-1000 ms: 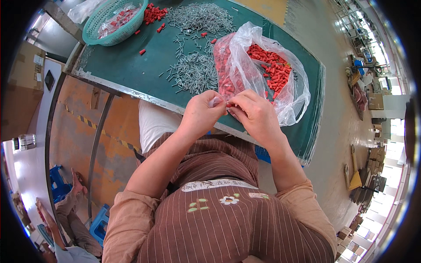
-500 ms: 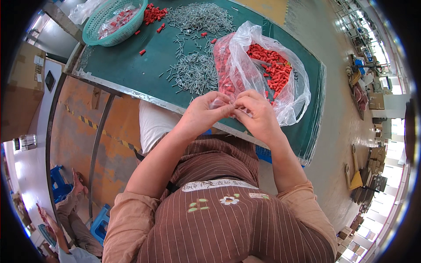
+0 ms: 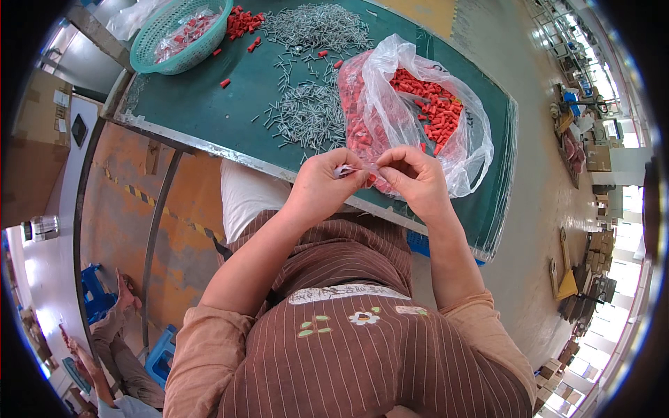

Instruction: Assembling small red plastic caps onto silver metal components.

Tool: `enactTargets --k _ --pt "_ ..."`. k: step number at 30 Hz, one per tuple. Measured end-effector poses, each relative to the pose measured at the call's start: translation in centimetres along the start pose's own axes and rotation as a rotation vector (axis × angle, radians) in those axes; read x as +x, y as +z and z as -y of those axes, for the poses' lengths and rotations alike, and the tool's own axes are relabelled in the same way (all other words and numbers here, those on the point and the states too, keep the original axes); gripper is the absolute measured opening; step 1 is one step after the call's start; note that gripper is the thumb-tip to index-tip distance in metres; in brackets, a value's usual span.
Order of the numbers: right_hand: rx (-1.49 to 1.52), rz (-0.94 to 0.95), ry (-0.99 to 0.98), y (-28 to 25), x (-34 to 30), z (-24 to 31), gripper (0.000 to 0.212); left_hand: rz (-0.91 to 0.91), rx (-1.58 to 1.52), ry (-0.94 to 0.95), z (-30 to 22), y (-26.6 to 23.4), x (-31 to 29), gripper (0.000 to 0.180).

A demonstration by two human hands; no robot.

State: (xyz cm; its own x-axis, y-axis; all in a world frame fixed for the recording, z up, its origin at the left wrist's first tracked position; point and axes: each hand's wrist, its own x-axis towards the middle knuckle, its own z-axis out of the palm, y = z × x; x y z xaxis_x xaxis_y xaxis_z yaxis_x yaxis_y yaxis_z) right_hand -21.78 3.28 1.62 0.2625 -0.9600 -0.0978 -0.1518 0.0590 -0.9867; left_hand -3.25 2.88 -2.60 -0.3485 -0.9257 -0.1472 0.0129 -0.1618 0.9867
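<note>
Near the table's front edge, my left hand [image 3: 320,184] and my right hand [image 3: 418,182] pinch a small clear plastic bag [image 3: 367,169] between them. Its contents are mostly hidden by my fingers. Just beyond my hands lies a large clear plastic bag [image 3: 385,80], open at the top and full of red plastic plugs [image 3: 440,115]. To its left is a loose heap of grey metal screws [image 3: 310,115], with a second screw heap [image 3: 317,28] farther back.
A light green basket [image 3: 182,61] holding small clear bags with red pieces sits on the far left of the green table [image 3: 202,111]. Loose red plugs [image 3: 244,22] lie beside it. At lower left are another person's hand [image 3: 87,362] and blue stools [image 3: 160,357].
My hands have shifted slightly toward me and apart, stretching the small bag between them. The heaps and the large bag look the same.
</note>
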Motion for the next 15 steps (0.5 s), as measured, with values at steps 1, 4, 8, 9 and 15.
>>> enactTargets --k 1,4,8,9,15 --pt "0.0 -0.001 0.001 -0.1 0.0 -0.2 0.012 -0.019 -0.099 -0.029 -0.2 0.2 -0.1 0.009" --pt "0.015 -0.034 0.001 -0.2 0.2 -0.6 0.015 -0.086 -0.076 -0.03 -1.4 0.4 -0.1 0.008" --pt "-0.005 -0.067 -0.029 -0.4 0.6 -0.3 0.019 -0.091 -0.139 -0.053 -1.3 0.5 0.3 0.008" --pt "-0.008 -0.081 -0.027 -0.7 0.5 0.0 0.018 -0.099 -0.129 -0.078 -1.6 0.7 0.5 0.009" --pt "-0.204 -0.155 -0.155 0.5 -0.3 -1.1 0.017 -0.174 -0.007 -0.079 -0.7 0.6 -0.2 0.007"
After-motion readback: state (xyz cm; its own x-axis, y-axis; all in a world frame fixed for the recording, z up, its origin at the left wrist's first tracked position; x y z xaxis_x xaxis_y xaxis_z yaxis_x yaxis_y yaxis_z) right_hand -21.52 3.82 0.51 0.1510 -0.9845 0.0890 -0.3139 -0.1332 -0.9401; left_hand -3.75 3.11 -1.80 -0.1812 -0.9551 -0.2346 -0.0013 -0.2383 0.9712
